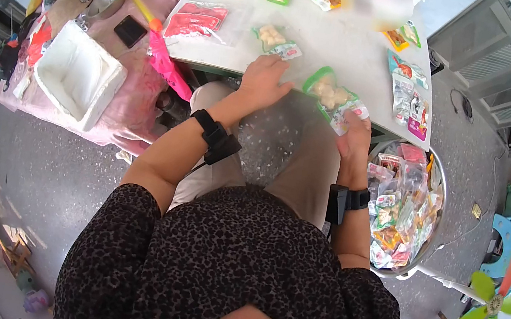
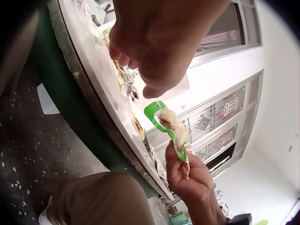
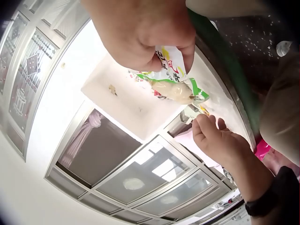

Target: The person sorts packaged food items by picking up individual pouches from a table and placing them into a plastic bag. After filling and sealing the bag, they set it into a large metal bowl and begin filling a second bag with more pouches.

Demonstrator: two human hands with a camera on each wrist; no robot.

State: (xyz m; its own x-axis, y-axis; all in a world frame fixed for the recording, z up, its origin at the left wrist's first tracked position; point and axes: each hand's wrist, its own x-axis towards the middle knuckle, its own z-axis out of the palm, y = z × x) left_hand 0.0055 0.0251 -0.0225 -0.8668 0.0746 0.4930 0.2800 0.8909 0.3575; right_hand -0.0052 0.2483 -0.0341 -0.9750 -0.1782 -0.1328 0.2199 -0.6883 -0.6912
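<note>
My right hand (image 1: 355, 136) pinches a green-edged clear snack packet (image 1: 328, 95) by its white printed end, just over the table's near edge. Pale, rounded pieces show through its plastic, and the packet hangs tilted from the fingers in the right wrist view. My left hand (image 1: 265, 83) is at the same edge, its fingers loosely bent and nothing seen in them. Just beyond its fingertips lies another packet of pale pieces (image 1: 271, 35) on the white table (image 1: 253, 10). In the left wrist view the held packet (image 2: 172, 125) is below the left hand (image 2: 161, 44).
Red packets (image 1: 196, 20) lie at the table's left, with several yellow and green ones toward the back. Pouches (image 1: 403, 96) lie along the right side. A metal basin (image 1: 438, 220) full of packets stands on the right; a white foam box (image 1: 112, 85) sits on the pink-covered surface at left.
</note>
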